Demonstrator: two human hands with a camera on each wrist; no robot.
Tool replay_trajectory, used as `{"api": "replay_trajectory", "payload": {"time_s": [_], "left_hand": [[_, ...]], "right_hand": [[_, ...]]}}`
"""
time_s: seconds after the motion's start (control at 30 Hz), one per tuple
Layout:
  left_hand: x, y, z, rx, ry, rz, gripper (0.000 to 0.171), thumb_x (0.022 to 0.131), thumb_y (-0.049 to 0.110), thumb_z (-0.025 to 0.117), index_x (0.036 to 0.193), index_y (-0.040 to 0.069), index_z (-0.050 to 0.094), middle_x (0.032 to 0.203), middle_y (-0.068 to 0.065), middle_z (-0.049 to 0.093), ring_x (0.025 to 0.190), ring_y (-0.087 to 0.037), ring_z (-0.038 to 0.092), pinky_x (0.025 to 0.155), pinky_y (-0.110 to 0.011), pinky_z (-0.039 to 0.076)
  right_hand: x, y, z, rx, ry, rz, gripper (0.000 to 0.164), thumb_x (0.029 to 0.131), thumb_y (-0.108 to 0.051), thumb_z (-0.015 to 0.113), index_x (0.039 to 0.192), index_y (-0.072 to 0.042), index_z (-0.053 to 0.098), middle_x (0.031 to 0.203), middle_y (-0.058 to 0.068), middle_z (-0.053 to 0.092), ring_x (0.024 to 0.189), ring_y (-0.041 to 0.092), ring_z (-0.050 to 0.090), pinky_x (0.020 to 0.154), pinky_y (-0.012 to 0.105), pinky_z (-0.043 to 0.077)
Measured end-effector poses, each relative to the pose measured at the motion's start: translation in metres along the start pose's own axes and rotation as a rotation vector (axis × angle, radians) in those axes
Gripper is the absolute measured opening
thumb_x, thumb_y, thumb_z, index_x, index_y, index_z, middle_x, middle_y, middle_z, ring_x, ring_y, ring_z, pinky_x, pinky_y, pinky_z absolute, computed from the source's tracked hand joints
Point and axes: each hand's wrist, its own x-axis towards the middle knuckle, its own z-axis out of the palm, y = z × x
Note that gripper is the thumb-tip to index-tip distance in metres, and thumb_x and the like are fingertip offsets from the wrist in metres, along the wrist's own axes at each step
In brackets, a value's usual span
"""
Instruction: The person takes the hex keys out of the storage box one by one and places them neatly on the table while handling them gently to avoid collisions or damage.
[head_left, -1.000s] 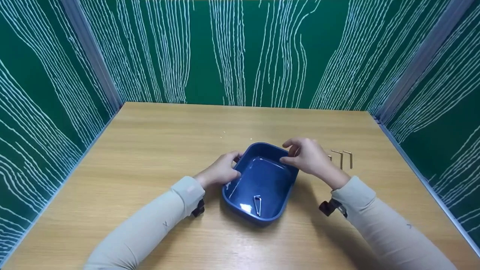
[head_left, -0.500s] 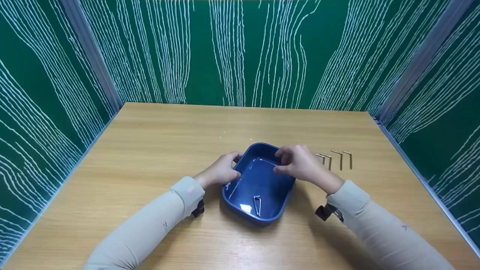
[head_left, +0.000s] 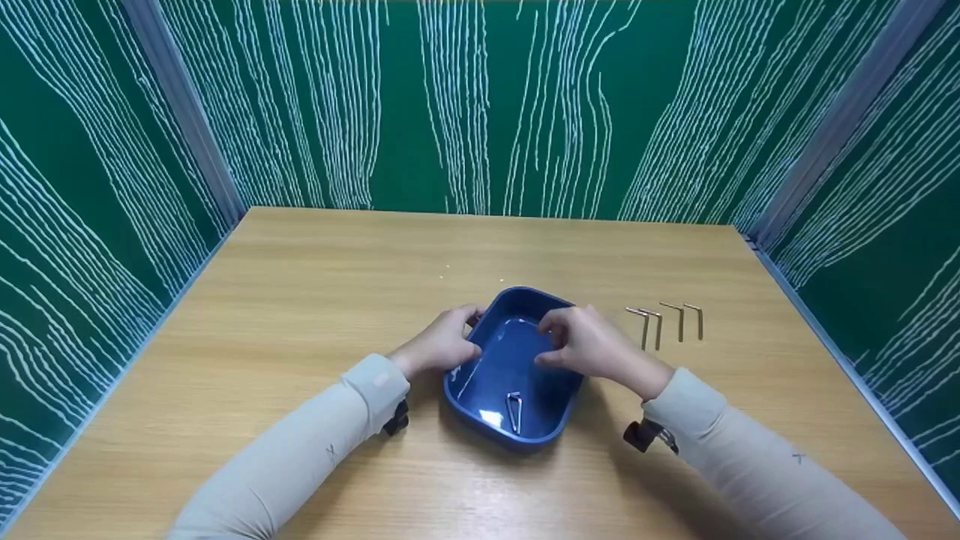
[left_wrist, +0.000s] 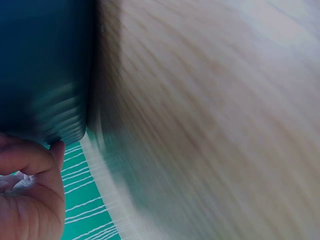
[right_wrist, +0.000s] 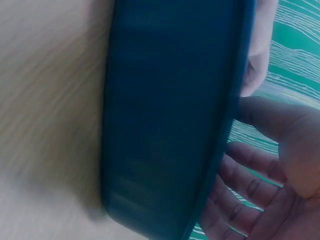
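Observation:
A deep blue tray (head_left: 517,375) with rounded corners stands on the wooden table. My left hand (head_left: 442,341) grips its left wall, thumb inside and fingers outside. Inside the tray's near end lie thin shiny bent rods, which look like hex keys (head_left: 515,411); they form a narrow triangle. My right hand (head_left: 589,345) hovers over the tray's right rim. Its fingers bend loosely, with a gap between thumb and forefinger, and nothing shows there. In the right wrist view the blue wall (right_wrist: 165,120) hides the fingertips.
Several L-shaped hex keys (head_left: 680,322) lie in a row on the table (head_left: 337,285), right of the tray. Tiny pale specks (head_left: 502,280) dot the surface behind it. Green walls (head_left: 409,112) with white wavy lines enclose the table at the back and sides.
My right hand has moved left and slightly down, from the tray's right rim further over its inside. More of the hex keys on the table now show. The left hand and tray stay put.

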Motion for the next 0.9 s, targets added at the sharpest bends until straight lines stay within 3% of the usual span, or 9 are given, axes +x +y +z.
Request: {"api": "replay_trajectory", "payload": {"time_s": [0.27, 0.5, 0.6, 0.9], "left_hand": [[0.000, 0.001, 0.001, -0.003, -0.007, -0.020, 0.055, 0.094, -0.005, 0.065, 0.149, 0.002, 0.055, 0.140, -0.018, 0.065, 0.120, -0.031, 0.065, 0.101, -0.045, 0.064], [0.000, -0.001, -0.001, -0.003, 0.000, 0.056, 0.059, 0.089, -0.007, 0.064, 0.147, -0.002, 0.057, 0.137, -0.019, 0.067, 0.118, -0.031, 0.066, 0.097, -0.045, 0.064], [0.000, -0.002, -0.001, -0.005, -0.004, 0.054, 0.059, 0.090, -0.006, 0.064, 0.148, -0.001, 0.056, 0.138, -0.018, 0.066, 0.120, -0.031, 0.065, 0.099, -0.045, 0.063], [0.001, -0.002, -0.001, -0.009, -0.011, 0.036, 0.059, 0.092, -0.005, 0.064, 0.150, 0.000, 0.055, 0.141, -0.018, 0.065, 0.126, -0.031, 0.063, 0.105, -0.045, 0.061]], "right_hand": [[-0.002, -0.008, 0.014, -0.045, -0.060, -0.019, 0.037, 0.083, -0.024, 0.095, 0.109, -0.003, 0.079, 0.087, 0.005, 0.075, 0.075, 0.013, 0.066, 0.069, 0.031, 0.061], [-0.001, -0.015, 0.021, -0.083, -0.098, -0.066, 0.028, 0.080, -0.029, 0.097, 0.090, -0.009, 0.080, 0.076, -0.002, 0.073, 0.068, 0.009, 0.063, 0.062, 0.028, 0.054], [0.001, -0.016, 0.026, -0.097, -0.137, -0.074, 0.027, 0.080, -0.031, 0.097, 0.085, -0.013, 0.078, 0.074, -0.005, 0.070, 0.067, 0.008, 0.060, 0.061, 0.027, 0.051], [0.004, -0.021, 0.039, -0.127, -0.243, -0.098, 0.020, 0.082, -0.027, 0.095, 0.083, -0.014, 0.079, 0.071, -0.005, 0.071, 0.063, 0.008, 0.060, 0.059, 0.025, 0.051]]}}
